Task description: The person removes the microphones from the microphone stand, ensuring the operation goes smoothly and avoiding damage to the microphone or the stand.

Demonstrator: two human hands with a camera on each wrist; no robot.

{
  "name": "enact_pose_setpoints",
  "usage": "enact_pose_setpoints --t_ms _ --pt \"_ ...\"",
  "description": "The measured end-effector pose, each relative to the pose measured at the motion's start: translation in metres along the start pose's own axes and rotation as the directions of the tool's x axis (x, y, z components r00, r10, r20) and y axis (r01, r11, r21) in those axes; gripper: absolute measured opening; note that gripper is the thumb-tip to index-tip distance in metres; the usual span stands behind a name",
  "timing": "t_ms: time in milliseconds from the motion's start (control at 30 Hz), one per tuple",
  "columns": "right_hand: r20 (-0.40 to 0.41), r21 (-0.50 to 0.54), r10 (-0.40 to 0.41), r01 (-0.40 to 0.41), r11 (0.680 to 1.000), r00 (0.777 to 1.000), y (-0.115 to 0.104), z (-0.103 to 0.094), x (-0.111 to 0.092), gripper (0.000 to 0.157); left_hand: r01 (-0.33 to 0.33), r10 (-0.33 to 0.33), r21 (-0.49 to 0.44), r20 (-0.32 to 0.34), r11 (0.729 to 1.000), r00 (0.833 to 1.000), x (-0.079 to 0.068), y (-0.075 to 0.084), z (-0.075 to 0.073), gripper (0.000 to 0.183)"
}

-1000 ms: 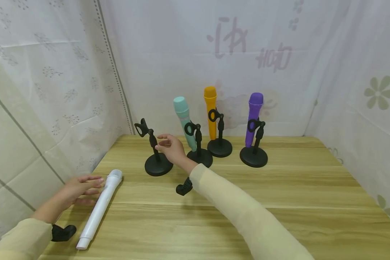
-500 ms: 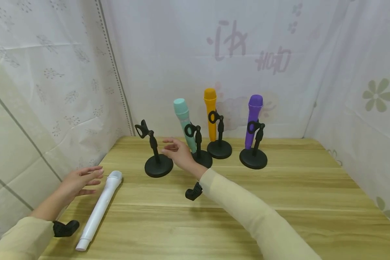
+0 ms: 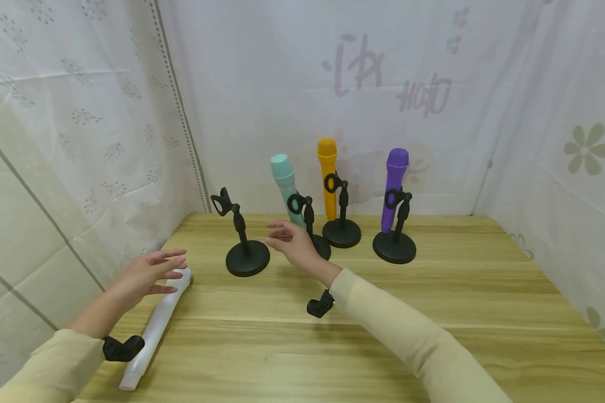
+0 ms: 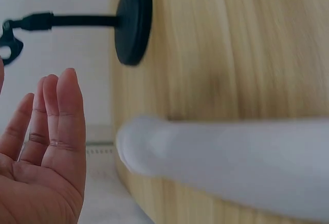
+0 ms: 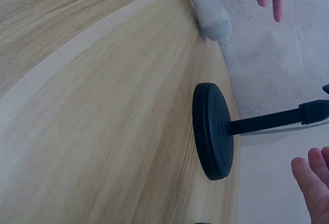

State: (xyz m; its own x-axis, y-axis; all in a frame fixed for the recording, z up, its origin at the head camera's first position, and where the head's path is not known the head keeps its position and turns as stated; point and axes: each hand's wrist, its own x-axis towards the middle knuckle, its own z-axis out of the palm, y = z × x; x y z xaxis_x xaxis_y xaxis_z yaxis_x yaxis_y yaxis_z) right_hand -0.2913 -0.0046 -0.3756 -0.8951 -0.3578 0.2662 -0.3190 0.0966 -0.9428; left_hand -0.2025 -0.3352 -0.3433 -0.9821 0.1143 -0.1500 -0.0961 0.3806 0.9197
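Observation:
A white microphone (image 3: 157,330) lies on the table at the left, its head pointing away. Above it hovers my left hand (image 3: 143,277), fingers extended and holding nothing; in the left wrist view the hand (image 4: 46,157) is apart from the microphone (image 4: 216,157). To the right of a black microphone stand (image 3: 246,256) with a bare clip, my right hand (image 3: 297,246) is in the air with relaxed fingers, gripping nothing. In the right wrist view its fingers (image 5: 308,180) are apart from that stand (image 5: 213,131). The right hand partly covers the teal microphone's stand (image 3: 322,247).
Three more stands hold a teal microphone (image 3: 284,173), an orange microphone (image 3: 327,168) and a purple microphone (image 3: 395,173) along the back of the wooden table (image 3: 433,324). Patterned curtains (image 3: 262,73) hang behind and at the sides.
My right hand has drawn away from the bare stand, moving right and slightly nearer. My left hand has moved right and up, over the white microphone. The stands and microphones stay put.

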Motion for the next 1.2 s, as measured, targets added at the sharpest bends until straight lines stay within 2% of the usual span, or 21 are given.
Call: enact_pose_setpoints --t_ms 300,533,667,733,900,1100,1200 --pt "-0.006 -0.014 -0.032 0.032 0.999 0.999 0.002 -0.016 -0.013 0.036 -0.056 0.055 -0.050 -0.007 0.997 0.998 0.009 0.019 0.027 0.062" --pt "-0.009 -0.042 -0.056 0.056 0.998 0.998 0.004 -0.031 -0.023 0.035 -0.107 0.107 -0.126 -0.004 0.986 0.994 0.017 0.031 0.051 0.057" --pt "-0.021 -0.029 -0.061 0.061 0.998 0.998 0.008 -0.039 -0.026 0.034 -0.131 0.129 -0.161 -0.020 0.978 0.991 0.023 0.037 0.066 0.056" --pt "-0.014 -0.007 -0.048 0.048 0.999 0.999 0.001 -0.045 -0.031 0.034 -0.146 0.142 -0.165 -0.035 0.975 0.989 0.026 0.040 0.074 0.055" --pt "-0.001 0.019 -0.016 0.016 1.000 1.000 -0.022 -0.057 -0.045 0.036 -0.222 0.215 -0.174 -0.061 0.959 0.975 0.031 0.047 0.092 0.054" --pt "-0.050 -0.004 -0.002 0.002 1.000 0.999 -0.019 -0.066 -0.046 0.040 -0.285 0.270 -0.191 -0.103 0.939 0.957 0.042 0.049 0.107 0.053" --pt "-0.078 -0.001 0.005 -0.005 1.000 0.997 -0.010 -0.071 -0.043 0.041 -0.306 0.287 -0.197 -0.121 0.931 0.950 0.048 0.052 0.114 0.052"
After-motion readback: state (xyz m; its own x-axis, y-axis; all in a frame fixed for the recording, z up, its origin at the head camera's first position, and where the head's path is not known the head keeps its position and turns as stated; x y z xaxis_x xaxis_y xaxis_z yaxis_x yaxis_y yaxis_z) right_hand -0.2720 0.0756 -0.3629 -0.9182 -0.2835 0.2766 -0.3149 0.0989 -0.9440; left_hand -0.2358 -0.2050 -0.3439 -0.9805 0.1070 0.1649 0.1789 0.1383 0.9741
